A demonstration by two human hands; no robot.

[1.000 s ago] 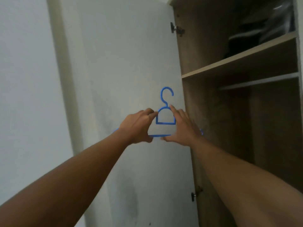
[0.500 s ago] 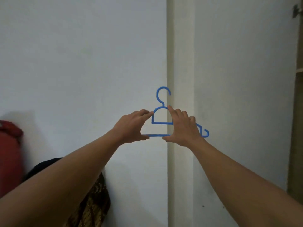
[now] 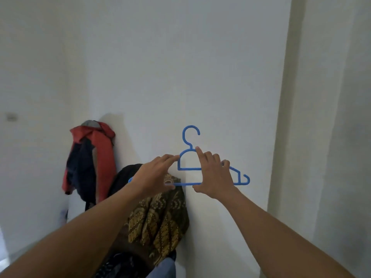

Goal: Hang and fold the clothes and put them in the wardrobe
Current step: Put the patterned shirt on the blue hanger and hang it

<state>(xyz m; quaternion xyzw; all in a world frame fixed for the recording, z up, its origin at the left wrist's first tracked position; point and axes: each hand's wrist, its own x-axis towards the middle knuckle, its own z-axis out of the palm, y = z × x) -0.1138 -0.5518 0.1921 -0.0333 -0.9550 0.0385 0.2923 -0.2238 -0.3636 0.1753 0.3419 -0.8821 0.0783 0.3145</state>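
- Grips blue hanger upright before far wall, left hand and right hand each pinching one side, likely to steady it level.
- Faces batik garment hanging below left, probably next.

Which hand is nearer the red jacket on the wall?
Left. The left hand grips the blue hanger just right of the red jacket; the right hand is farther right.
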